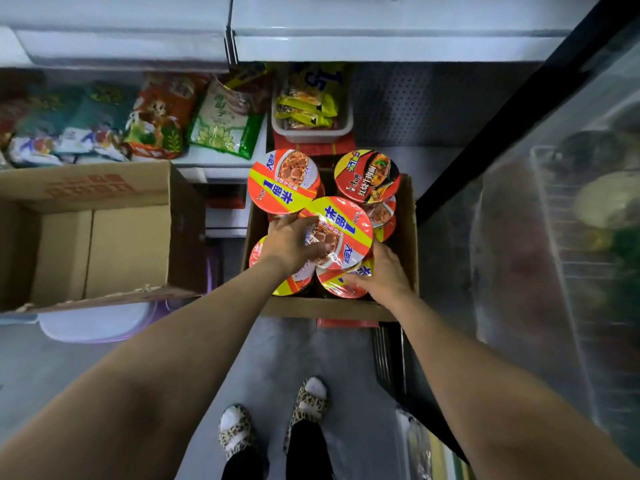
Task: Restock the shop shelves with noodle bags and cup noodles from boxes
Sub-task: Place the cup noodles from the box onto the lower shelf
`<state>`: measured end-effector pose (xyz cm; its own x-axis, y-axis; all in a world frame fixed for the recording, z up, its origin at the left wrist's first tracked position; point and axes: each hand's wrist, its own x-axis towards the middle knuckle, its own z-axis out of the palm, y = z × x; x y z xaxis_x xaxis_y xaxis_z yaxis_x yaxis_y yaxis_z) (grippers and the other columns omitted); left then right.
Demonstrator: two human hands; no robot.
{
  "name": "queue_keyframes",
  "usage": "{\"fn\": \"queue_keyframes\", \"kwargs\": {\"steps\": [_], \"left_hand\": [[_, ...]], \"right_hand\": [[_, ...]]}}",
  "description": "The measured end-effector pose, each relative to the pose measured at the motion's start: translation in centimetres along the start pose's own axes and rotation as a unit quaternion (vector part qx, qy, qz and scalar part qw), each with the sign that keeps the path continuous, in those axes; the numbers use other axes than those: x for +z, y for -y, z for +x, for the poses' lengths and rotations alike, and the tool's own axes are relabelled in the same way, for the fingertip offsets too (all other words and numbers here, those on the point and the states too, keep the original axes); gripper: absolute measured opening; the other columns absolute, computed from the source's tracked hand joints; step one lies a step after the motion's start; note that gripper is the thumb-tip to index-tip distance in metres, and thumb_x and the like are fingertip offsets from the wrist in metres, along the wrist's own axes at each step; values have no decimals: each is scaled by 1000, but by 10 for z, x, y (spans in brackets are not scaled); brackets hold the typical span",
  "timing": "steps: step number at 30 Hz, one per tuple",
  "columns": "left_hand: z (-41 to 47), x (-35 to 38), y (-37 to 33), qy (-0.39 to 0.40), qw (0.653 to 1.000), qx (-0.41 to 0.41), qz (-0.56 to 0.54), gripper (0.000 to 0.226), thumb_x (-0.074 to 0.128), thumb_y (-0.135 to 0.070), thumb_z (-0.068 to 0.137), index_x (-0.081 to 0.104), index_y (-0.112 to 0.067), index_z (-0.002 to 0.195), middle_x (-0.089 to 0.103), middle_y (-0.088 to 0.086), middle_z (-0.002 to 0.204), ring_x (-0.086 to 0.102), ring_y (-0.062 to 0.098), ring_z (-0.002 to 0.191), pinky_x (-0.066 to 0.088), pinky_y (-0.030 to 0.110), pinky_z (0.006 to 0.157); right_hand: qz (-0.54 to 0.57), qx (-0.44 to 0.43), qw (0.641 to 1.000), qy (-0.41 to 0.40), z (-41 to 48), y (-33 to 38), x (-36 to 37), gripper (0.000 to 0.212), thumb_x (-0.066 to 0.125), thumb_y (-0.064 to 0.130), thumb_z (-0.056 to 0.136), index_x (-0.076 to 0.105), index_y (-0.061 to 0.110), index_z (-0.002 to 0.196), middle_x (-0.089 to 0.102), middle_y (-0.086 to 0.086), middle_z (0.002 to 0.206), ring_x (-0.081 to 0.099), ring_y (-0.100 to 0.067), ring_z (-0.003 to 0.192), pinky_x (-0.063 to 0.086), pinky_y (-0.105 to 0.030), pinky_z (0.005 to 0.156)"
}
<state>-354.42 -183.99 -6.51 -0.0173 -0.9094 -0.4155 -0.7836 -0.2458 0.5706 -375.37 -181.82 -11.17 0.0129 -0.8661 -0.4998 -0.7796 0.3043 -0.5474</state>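
A cardboard box on the floor holds several cup noodles with red, yellow and blue lids. My left hand grips the left side of the raised middle cup. My right hand lies against that cup's lower right edge and over a lower cup; its fingertips are hidden. A red-lidded cup stands at the back left of the box, and a darker red and black cup at the back right.
An open, empty cardboard box sits at the left. The low shelf behind carries snack bags and a white basket of yellow packets. A glass-fronted fridge stands at the right. My feet are on the grey floor.
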Motion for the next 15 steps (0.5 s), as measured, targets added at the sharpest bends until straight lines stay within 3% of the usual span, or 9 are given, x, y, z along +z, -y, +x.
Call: {"fn": "queue_keyframes", "kwargs": {"steps": [8,12,15], "left_hand": [[-1,-5,-2,6,1000,-6,-4,70,70,-54,82,48,-30,144,37,7,152,25,31,139,29,46,112],[-7,-14,1,8,1000,-7,-5,68,68,-59,81,52,-31,141,40,7,149,28,31,136,28,46,112],[-16,-24,0,10,1000,-6,-20,69,67,-62,79,55,-29,138,43,9,145,32,31,134,30,46,112]], "right_hand": [[47,1,999,-20,3,6,7,95,88,38,73,33,26,150,45,-3,150,32,-24,145,34,-46,114],[90,-2,996,-12,-11,8,4,91,88,45,70,40,32,146,48,0,147,35,-22,143,36,-48,112],[134,-6,991,0,-22,10,1,84,88,55,64,48,42,137,57,6,137,47,-19,134,42,-50,110]]}}
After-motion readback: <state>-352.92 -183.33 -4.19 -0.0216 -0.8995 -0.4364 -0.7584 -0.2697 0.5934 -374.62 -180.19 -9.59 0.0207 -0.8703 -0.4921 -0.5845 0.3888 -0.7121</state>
